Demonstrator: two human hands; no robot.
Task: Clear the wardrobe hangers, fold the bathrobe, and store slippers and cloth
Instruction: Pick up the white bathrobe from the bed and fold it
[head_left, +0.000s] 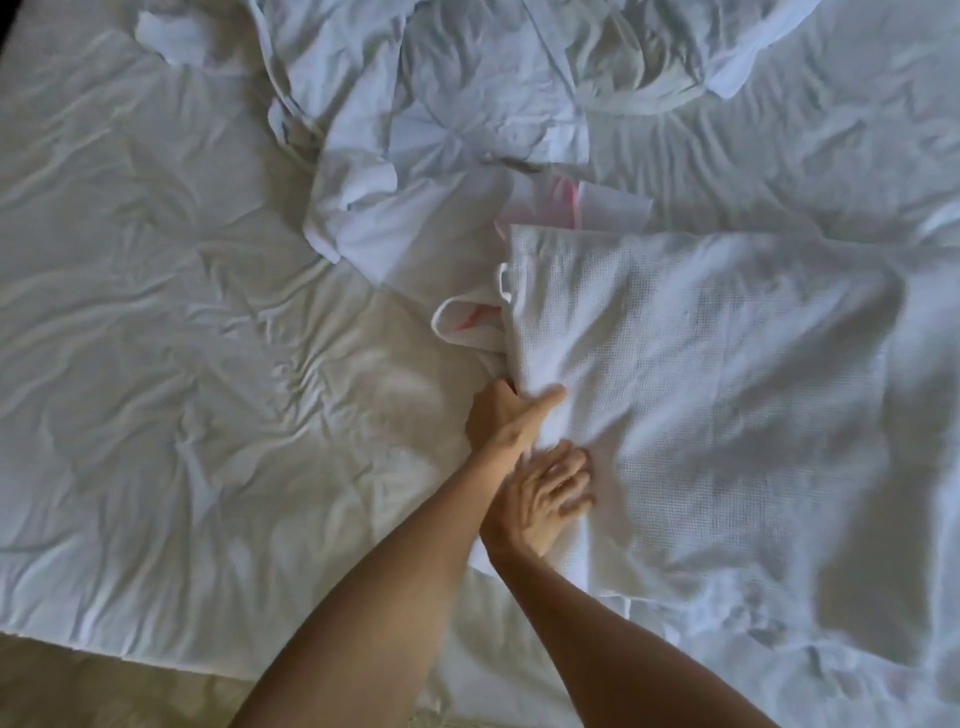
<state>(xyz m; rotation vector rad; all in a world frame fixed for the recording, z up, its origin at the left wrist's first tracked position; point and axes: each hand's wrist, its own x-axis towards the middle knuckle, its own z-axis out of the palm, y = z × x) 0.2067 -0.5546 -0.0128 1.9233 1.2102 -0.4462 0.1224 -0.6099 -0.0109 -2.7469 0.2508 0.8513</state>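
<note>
Here the waffle-weave bathrobe (701, 395) lies spread across the right half of the frame on the bed (156, 338), its left edge running down the middle, and both hands work that edge, seemingly to gather it for a fold. The left hand (506, 415), just above center-bottom, pinches the robe's edge: its thumb lies on top of the cloth while the fingers are tucked under or behind the fold, out of sight. The right hand (548, 491), just below it and touching the left forearm, rests on the cloth with fingers spread and loosely bent, apparently pressing the fabric flat so it stays put while the other hand lifts; whether it grips anything I cannot tell. Holding the same edge at two close spots would keep the fold line straight, I judge. Just above the hands a small white loop with pink marks (467, 322) pokes from under the robe's edge and could snag in the fold. In the upper middle of the frame a crumpled heap of white cloth (441, 104) lies, near the robe's top corner and crowding any fold in that direction. The sheet is heavily wrinkled throughout.
</note>
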